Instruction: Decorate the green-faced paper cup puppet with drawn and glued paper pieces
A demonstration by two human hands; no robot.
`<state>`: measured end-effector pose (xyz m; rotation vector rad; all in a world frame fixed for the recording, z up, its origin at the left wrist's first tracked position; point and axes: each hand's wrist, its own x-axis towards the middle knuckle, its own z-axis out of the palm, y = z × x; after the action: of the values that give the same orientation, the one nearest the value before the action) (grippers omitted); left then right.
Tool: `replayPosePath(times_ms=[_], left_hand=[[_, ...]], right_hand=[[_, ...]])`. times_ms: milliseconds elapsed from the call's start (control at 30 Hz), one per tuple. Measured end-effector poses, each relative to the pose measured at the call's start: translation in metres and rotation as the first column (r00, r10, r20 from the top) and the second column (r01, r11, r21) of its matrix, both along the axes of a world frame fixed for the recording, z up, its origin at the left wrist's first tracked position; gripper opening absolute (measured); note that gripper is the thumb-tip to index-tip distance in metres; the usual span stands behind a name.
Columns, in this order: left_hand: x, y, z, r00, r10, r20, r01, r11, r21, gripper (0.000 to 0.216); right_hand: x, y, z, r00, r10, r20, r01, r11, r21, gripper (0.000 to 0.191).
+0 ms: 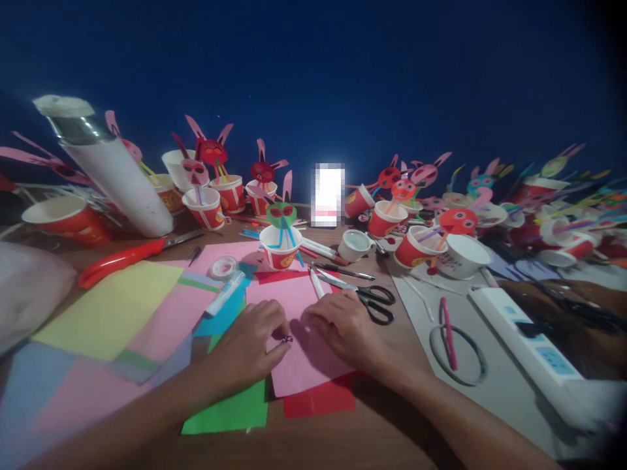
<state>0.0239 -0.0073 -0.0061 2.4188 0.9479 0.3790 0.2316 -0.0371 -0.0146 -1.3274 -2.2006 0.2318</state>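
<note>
My left hand (259,336) pinches a small dark piece (287,339) between thumb and fingers, just above a pink sheet of paper (279,382). Too little of the piece shows to name its kind. On the same sheet's right side rests my right hand (343,326), its fingers curled together; whatever they hold, if anything, is hidden. Black-handled scissors (379,303) and a white marker (316,282) lie right beyond that hand. Red paper (318,401) and green paper (230,411) stick out from under the pink sheet. A cup with a green paper face (281,251) stands beyond it.
Several red cups with paper rabbit faces line the back, one being a cup (203,209). A red-handled knife (122,261), tape roll (224,267) and yellow paper (112,307) lie left. A white mug (355,246), power strip (529,352) and hair band (482,362) are right.
</note>
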Motion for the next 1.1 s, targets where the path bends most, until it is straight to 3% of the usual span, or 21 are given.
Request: replayPosePath(times_ms=[267,533,667,833,1100], left_hand=[[0.0,-0.002,-0.003,0.999,-0.031,0.023,0.031,1.0,0.004,0.006],[0.003,-0.001,-0.005,1.0,-0.024,0.019,0.023,0.998,0.056,0.003],[0.0,-0.003,-0.005,0.999,-0.03,0.044,0.026,0.995,0.1,0.015],[-0.002,-0.003,-0.003,0.997,-0.042,0.07,0.034,0.992,0.119,0.015],[-0.022,0.014,0.01,0.954,0.07,0.293,-0.113,0.985,0.133,0.017]], right_hand=[[-0.02,-0.012,-0.007,0.989,0.048,0.137,-0.036,0.995,-0.09,0.011],[-0.018,-0.011,-0.01,0.986,0.024,0.164,-0.021,1.0,-0.021,0.014],[-0.016,-0.008,-0.016,0.986,0.008,0.164,-0.013,0.999,0.031,0.016],[-0.016,-0.005,-0.018,0.992,0.006,0.125,-0.011,0.999,0.04,0.017],[-0.011,-0.003,-0.013,0.996,0.017,0.089,-0.017,1.0,-0.002,0.019]])
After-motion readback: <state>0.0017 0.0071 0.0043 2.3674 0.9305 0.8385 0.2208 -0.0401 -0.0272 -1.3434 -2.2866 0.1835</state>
